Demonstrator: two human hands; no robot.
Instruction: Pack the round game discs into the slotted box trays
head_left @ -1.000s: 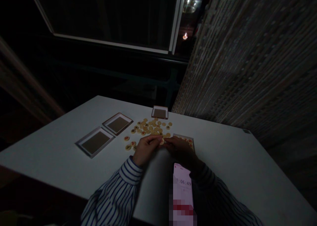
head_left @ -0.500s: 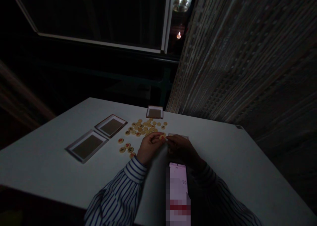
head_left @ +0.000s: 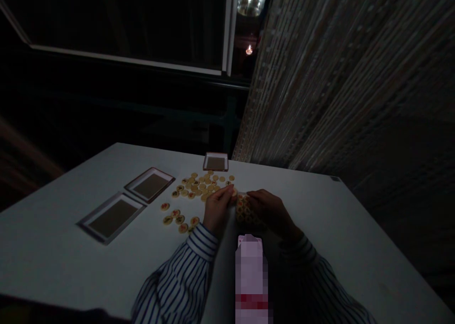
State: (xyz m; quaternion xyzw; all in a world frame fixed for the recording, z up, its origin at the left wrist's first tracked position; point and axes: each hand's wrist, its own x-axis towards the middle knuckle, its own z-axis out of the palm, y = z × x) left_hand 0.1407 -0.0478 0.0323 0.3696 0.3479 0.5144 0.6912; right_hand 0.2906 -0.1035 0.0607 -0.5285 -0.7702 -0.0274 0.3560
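Observation:
The scene is dim. My left hand (head_left: 217, 209) is pinched on a round tan game piece (head_left: 233, 193) near the middle of the white table (head_left: 64, 248). My right hand (head_left: 270, 211) is curled round a small tray of pieces (head_left: 242, 208), tilted up off the table, and the held piece is at its top edge. A pile of tan round pieces (head_left: 202, 184) with red or black marks lies just beyond my left hand. A few loose pieces (head_left: 176, 217) lie to its left. Both sleeves are striped.
Two flat box halves (head_left: 113, 217) (head_left: 150, 185) lie to the left, and a small box (head_left: 215, 162) sits at the table's far edge. A lit phone (head_left: 250, 276) stands in front of me. A beaded curtain (head_left: 337, 92) hangs at the right, a dark window behind.
The view has swung left. My right hand has lifted and tilted the tray of pieces, which lay flat before. My left hand keeps its pinch on a piece at the tray.

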